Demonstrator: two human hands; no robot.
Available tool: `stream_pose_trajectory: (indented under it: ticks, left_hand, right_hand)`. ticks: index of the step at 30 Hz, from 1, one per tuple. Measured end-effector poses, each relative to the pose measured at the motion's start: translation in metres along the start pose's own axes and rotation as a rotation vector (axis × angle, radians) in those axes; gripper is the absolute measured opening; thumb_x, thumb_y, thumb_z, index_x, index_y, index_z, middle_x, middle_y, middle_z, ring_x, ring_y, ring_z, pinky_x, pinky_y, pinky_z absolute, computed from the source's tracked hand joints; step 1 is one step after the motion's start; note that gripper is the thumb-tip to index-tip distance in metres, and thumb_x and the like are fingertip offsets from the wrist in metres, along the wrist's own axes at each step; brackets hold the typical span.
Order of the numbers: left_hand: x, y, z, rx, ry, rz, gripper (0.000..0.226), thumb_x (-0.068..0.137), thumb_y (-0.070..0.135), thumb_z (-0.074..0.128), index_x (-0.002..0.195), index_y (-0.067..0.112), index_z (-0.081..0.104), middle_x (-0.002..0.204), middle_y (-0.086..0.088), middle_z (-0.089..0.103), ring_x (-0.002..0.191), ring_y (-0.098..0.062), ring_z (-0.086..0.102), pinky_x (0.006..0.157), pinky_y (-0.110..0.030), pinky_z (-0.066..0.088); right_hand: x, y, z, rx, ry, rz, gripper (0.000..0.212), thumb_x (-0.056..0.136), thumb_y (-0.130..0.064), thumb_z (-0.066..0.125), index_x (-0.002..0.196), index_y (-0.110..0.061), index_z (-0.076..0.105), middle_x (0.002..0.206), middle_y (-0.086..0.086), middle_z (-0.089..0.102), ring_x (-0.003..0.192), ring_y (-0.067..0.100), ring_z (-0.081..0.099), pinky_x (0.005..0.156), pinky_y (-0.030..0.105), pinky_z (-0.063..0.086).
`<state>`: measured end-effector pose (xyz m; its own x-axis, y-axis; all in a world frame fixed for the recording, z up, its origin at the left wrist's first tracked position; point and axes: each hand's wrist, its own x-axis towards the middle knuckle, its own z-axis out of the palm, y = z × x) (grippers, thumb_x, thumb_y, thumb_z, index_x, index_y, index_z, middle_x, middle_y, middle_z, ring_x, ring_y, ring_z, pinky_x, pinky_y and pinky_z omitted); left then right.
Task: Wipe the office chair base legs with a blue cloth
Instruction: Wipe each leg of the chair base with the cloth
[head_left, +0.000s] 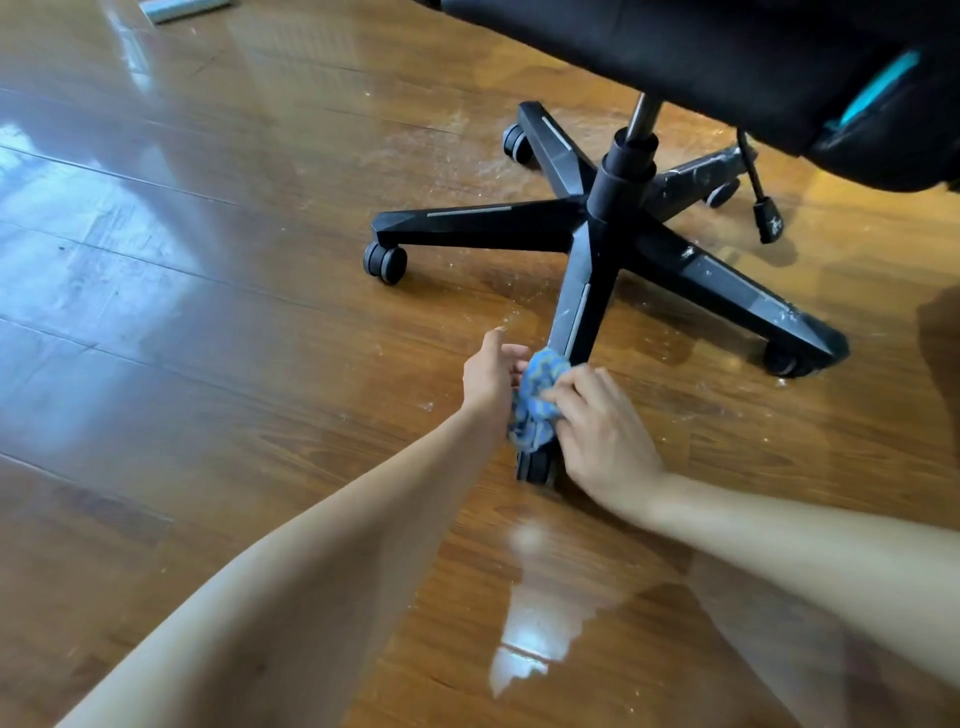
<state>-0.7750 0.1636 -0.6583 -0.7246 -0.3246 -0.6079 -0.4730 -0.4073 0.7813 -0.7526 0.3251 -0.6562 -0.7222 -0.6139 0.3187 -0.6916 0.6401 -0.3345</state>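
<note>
A black five-legged office chair base (608, 228) stands on castors under a black seat (727, 47). The blue cloth (537, 400) is bunched around the outer end of the nearest leg (579, 306), just above its castor (535, 465). My right hand (602, 431) grips the cloth from the right side. My left hand (491, 371) touches the cloth and leg end from the left, with the thumb raised. The two right-hand legs carry pale dust specks (727, 275).
The glossy wooden floor (208, 312) reflects bright light and shows white dust and scuffs around the base. A lever with a black knob (769, 218) hangs under the seat at right. A pale flat object (182, 8) lies at the top left edge.
</note>
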Motion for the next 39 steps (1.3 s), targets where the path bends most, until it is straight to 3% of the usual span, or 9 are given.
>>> stream_pose_trajectory:
  ticks: [7,11,13,17,24,27,29,33,39]
  left_hand:
    - [0.004,-0.002,0.000,-0.034,0.139,0.018,0.038,0.108,0.034,0.044,0.089,0.012,0.068,0.079,-0.003,0.063,0.068,-0.016,0.051,0.066,-0.031,0.041]
    - [0.005,-0.002,-0.005,-0.005,0.122,0.018,0.043,0.105,0.039,0.042,0.095,0.011,0.073,0.103,-0.014,0.075,0.089,-0.029,0.066,0.092,-0.049,0.055]
    - [0.010,-0.001,-0.006,-0.005,0.170,0.039,0.046,0.106,0.041,0.042,0.088,0.013,0.073,0.093,-0.008,0.070,0.083,-0.022,0.062,0.090,-0.044,0.050]
    - [0.016,-0.001,-0.005,0.013,0.208,0.065,0.042,0.104,0.040,0.045,0.086,0.015,0.073,0.086,-0.002,0.067,0.078,-0.020,0.060,0.081,-0.039,0.048]
    - [0.010,-0.001,0.003,0.076,0.244,0.016,0.035,0.101,0.032,0.045,0.098,0.015,0.076,0.085,0.003,0.065,0.078,-0.016,0.058,0.060,-0.027,0.032]
    - [0.006,0.003,0.004,0.098,0.235,0.040,0.031,0.101,0.031,0.045,0.091,0.016,0.071,0.081,0.002,0.062,0.075,-0.019,0.058,0.064,-0.030,0.040]
    - [0.005,0.008,0.003,0.096,0.251,0.077,0.027,0.099,0.029,0.047,0.084,0.015,0.065,0.072,0.003,0.056,0.068,-0.021,0.051,0.066,-0.034,0.041]
    - [0.009,0.015,0.002,0.086,0.263,0.103,0.024,0.098,0.028,0.050,0.083,0.014,0.064,0.072,0.001,0.054,0.070,-0.022,0.047,0.070,-0.035,0.040]
    - [0.006,0.011,0.001,0.104,0.264,0.070,0.029,0.102,0.030,0.046,0.083,0.019,0.065,0.073,0.003,0.054,0.067,-0.017,0.048,0.061,-0.033,0.038]
  right_hand:
    - [0.065,0.032,-0.014,-0.116,0.053,0.160,0.022,0.095,-0.004,0.061,0.112,-0.007,0.073,0.117,0.006,0.057,0.110,0.027,0.051,0.092,0.044,0.052]
    - [0.001,0.007,-0.003,-0.013,-0.061,-0.048,0.038,0.094,0.002,0.059,0.131,-0.006,0.068,0.140,0.011,0.061,0.138,0.028,0.049,0.117,0.038,0.040]
    - [-0.018,0.005,0.000,0.033,-0.118,-0.196,0.035,0.097,0.000,0.058,0.131,-0.005,0.068,0.142,0.010,0.062,0.141,0.027,0.050,0.118,0.037,0.040]
    - [0.014,0.032,-0.009,-0.043,-0.141,-0.403,0.030,0.096,-0.008,0.057,0.120,-0.007,0.075,0.129,0.010,0.071,0.125,0.027,0.064,0.106,0.044,0.049]
    - [0.112,0.054,-0.025,-0.320,-0.197,-0.014,0.024,0.096,-0.014,0.050,0.111,-0.010,0.068,0.113,0.008,0.068,0.111,0.030,0.063,0.096,0.040,0.049]
    - [0.081,0.025,-0.024,-0.243,-0.317,-0.130,0.015,0.086,-0.011,0.052,0.093,-0.013,0.066,0.093,0.005,0.066,0.089,0.028,0.063,0.070,0.035,0.046]
    - [0.053,-0.001,-0.030,-0.117,-0.467,-0.303,0.009,0.084,-0.015,0.056,0.082,-0.012,0.065,0.083,0.004,0.064,0.081,0.026,0.060,0.073,0.035,0.047]
    - [0.062,-0.010,-0.028,-0.132,-0.616,-0.425,0.026,0.094,-0.031,0.048,0.100,-0.018,0.070,0.099,-0.001,0.070,0.097,0.021,0.061,0.093,0.036,0.046]
    - [0.148,0.040,-0.027,-0.412,-0.444,-0.122,0.020,0.095,-0.030,0.045,0.087,-0.017,0.059,0.098,0.003,0.067,0.099,0.028,0.064,0.073,0.036,0.048]
